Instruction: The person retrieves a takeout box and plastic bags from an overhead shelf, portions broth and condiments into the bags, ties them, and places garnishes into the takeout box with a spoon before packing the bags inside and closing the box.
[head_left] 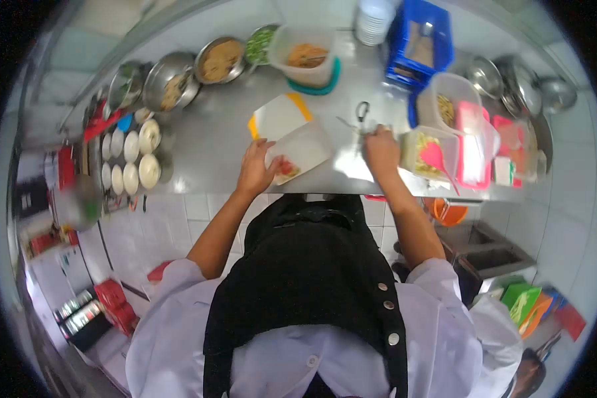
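Observation:
A pale open paper food box (308, 147) lies on the steel counter, its white flap with yellow edges (282, 118) folded out away from me. My left hand (257, 171) grips the box's left edge, thumb and fingers on either side. Some reddish food (286, 167) sits in the box's near corner. My right hand (381, 152) is closed over the counter right of the box, fingertips pointing down; what they pinch is hidden and blurred. Just beyond it lies a pair of black-handled scissors (362, 111).
Steel bowls of food (219, 61) and a clear tub on a teal lid (325, 87) line the back. Blue baskets (404, 66) and a tub with a pink spoon (433, 156) stand right. Small white bowls (131, 147) sit left. The counter's front edge (272, 193) is close to me.

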Action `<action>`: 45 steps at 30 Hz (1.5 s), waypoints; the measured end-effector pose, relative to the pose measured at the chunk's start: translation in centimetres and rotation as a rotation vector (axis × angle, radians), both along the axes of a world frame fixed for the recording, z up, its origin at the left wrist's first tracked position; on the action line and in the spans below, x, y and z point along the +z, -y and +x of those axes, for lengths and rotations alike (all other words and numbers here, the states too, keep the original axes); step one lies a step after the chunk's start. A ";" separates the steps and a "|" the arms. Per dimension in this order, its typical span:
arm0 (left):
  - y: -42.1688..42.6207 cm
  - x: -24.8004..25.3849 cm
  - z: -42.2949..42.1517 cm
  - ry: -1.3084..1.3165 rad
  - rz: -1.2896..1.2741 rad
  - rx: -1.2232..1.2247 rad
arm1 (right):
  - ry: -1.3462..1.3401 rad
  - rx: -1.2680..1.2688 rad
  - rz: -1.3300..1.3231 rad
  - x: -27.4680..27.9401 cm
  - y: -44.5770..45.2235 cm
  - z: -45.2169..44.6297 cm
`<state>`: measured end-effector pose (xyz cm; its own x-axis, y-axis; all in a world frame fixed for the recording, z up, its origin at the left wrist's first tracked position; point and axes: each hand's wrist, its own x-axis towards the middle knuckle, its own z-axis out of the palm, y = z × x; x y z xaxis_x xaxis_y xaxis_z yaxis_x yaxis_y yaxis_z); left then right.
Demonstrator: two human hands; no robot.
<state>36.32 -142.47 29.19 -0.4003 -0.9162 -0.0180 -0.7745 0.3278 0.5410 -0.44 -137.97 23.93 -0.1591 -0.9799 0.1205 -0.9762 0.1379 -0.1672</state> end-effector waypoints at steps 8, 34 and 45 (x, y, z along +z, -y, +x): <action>-0.1 -6.2 6.3 -0.419 0.672 0.488 | 0.392 -0.019 -0.220 6.0 -1.7 -1.7; 0.5 -7.8 7.8 -0.374 0.461 -0.149 | 0.258 0.272 0.146 4.8 4.2 25.8; 1.6 -6.3 7.2 -0.512 0.424 0.156 | 0.494 -0.156 -0.164 6.5 3.1 21.9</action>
<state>43.55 -144.05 22.87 -0.3176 -0.9194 -0.2321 -0.4077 -0.0886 0.9088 21.44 -141.08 30.45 -0.3777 -0.9147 0.1435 -0.7459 0.2088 -0.6325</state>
